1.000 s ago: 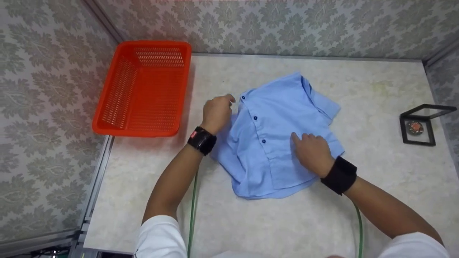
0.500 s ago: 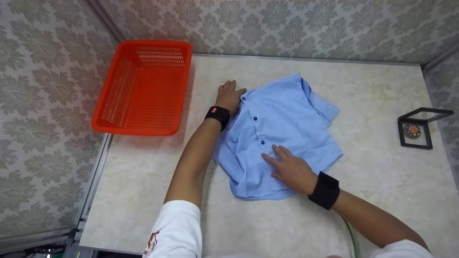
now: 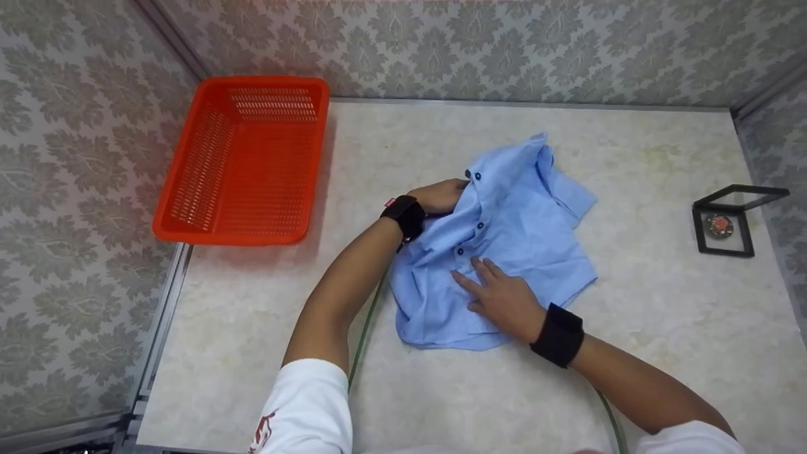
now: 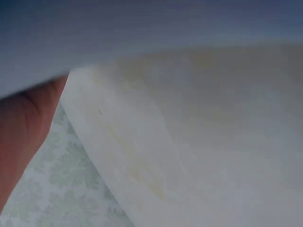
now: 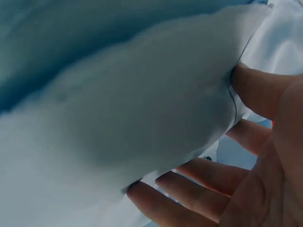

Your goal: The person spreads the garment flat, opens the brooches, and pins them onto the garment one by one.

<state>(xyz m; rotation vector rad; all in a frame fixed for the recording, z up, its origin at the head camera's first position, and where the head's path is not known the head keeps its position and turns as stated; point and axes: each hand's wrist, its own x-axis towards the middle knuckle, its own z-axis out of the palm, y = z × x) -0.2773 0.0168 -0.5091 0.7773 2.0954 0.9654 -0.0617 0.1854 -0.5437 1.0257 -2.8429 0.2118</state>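
Note:
A light blue short-sleeved shirt point(image 3: 523, 221) with dark buttons lies rumpled in the middle of the table, its upper left front edge raised and bunched. At that edge my left hand point(image 3: 438, 195) holds the cloth, its fingertips hidden by the fabric. In the left wrist view the shirt cloth point(image 4: 142, 28) hangs over a digit point(image 4: 23, 123) that runs up behind it. My right hand point(image 3: 507, 302) rests on the lower front, fingers spread below the lowest visible button. The right wrist view shows the fingers point(image 5: 203, 179) extended along the shirt fabric point(image 5: 156, 104).
An orange-red plastic basket point(image 3: 307, 214) stands at the back left of the table point(image 3: 252, 353). On the right is a small black hinged frame case point(image 3: 724, 253) with a round piece inside. Patterned walls point(image 3: 441, 50) border the table; green cords point(image 3: 365, 334) run near both arms.
My left hand moved first forward to the collar, then right, lifting the shirt's left front edge over. My right hand slid left and down across the shirt front and rests there.

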